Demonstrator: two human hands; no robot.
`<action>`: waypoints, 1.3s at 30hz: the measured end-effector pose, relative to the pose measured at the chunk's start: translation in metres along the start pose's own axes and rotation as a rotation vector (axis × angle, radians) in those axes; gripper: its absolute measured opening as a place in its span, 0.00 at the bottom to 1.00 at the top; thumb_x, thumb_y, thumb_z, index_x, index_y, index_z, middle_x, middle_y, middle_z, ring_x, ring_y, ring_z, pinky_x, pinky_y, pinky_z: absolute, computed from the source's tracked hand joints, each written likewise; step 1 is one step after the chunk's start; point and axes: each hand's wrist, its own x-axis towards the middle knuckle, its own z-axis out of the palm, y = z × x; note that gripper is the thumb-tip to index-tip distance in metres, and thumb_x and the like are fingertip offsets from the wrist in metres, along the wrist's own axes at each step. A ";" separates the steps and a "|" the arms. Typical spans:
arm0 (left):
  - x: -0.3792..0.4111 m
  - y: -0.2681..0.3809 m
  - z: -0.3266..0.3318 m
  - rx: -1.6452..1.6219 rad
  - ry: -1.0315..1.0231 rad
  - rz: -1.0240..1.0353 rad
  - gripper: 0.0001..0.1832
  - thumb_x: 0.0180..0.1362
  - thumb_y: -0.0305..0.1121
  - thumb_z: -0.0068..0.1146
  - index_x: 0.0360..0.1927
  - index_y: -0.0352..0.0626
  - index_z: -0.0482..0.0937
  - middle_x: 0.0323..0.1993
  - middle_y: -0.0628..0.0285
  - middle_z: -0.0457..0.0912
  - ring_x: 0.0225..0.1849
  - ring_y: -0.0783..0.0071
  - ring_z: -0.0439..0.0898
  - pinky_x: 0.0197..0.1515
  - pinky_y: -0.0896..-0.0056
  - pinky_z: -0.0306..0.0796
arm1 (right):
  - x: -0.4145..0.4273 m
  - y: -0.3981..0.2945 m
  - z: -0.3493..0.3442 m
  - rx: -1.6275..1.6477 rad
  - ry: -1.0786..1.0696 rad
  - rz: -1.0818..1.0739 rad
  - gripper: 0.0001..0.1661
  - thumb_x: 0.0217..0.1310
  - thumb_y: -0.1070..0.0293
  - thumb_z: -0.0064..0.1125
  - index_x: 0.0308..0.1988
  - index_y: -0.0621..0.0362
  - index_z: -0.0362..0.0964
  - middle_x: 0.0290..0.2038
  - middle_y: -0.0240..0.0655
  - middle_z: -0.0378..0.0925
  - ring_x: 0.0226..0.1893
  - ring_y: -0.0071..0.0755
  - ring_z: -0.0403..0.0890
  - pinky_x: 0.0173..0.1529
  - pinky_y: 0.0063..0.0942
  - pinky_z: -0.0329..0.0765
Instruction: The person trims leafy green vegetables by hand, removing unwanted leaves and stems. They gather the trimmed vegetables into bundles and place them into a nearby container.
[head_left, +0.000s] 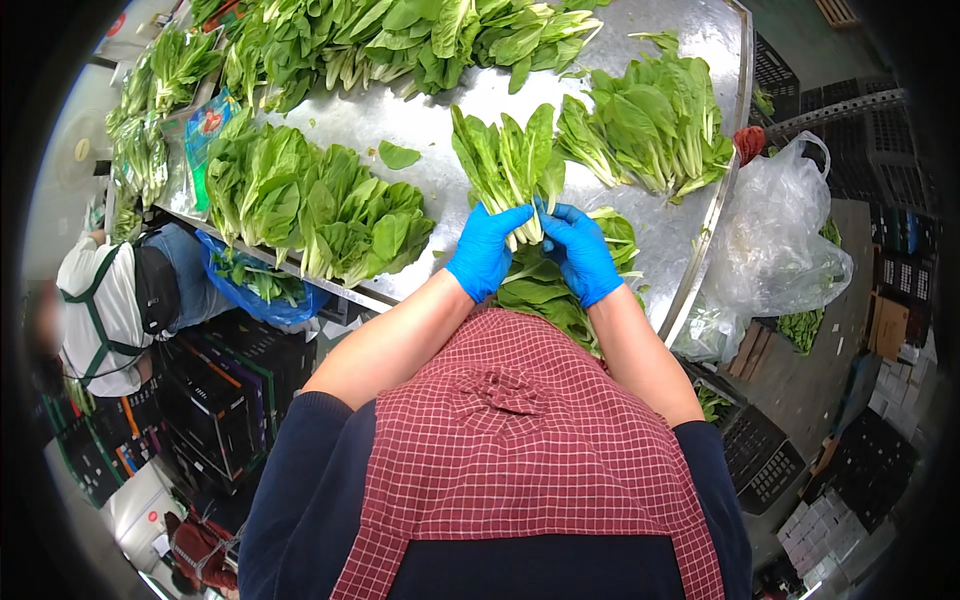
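Both of my hands wear blue gloves and meet over the near edge of a metal table (450, 127). My left hand (484, 247) grips a small bunch of leafy greens (506, 161) near the stem ends, leaves pointing away from me. At the right side of the same bunch, my right hand (576, 247) has its fingers bent at a stem or leaf; how firmly it holds is hidden. More loose greens (544, 292) lie beneath my hands, against the checked apron. Piles of greens rest at left (315, 202), at right (660, 120) and along the far side (420, 37).
A clear plastic bag (780, 232) hangs at the table's right edge. Under the left edge is a blue bag (259, 289) of leaves. Another person (112, 315) is at far left, beside black crates (225, 397). Black crates (765, 450) stand at lower right.
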 end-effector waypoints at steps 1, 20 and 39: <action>-0.001 0.000 0.001 0.028 -0.007 0.006 0.18 0.55 0.24 0.58 0.51 0.37 0.74 0.40 0.59 0.81 0.40 0.71 0.80 0.42 0.72 0.74 | 0.000 -0.002 -0.003 -0.034 0.004 0.018 0.18 0.56 0.67 0.63 0.45 0.64 0.72 0.31 0.30 0.78 0.27 0.20 0.75 0.33 0.19 0.72; -0.003 0.005 -0.004 0.044 0.029 -0.041 0.14 0.56 0.26 0.58 0.46 0.36 0.76 0.34 0.61 0.79 0.32 0.73 0.77 0.36 0.74 0.70 | 0.084 -0.039 -0.094 -1.191 0.373 -0.378 0.19 0.47 0.59 0.69 0.38 0.58 0.76 0.32 0.41 0.80 0.32 0.40 0.80 0.40 0.35 0.76; 0.006 0.000 -0.019 -0.047 0.090 -0.004 0.14 0.56 0.25 0.56 0.47 0.38 0.74 0.38 0.58 0.79 0.38 0.68 0.78 0.43 0.68 0.73 | 0.046 -0.046 -0.075 -0.372 0.279 -0.208 0.13 0.58 0.70 0.61 0.43 0.61 0.74 0.34 0.35 0.81 0.29 0.27 0.78 0.33 0.24 0.75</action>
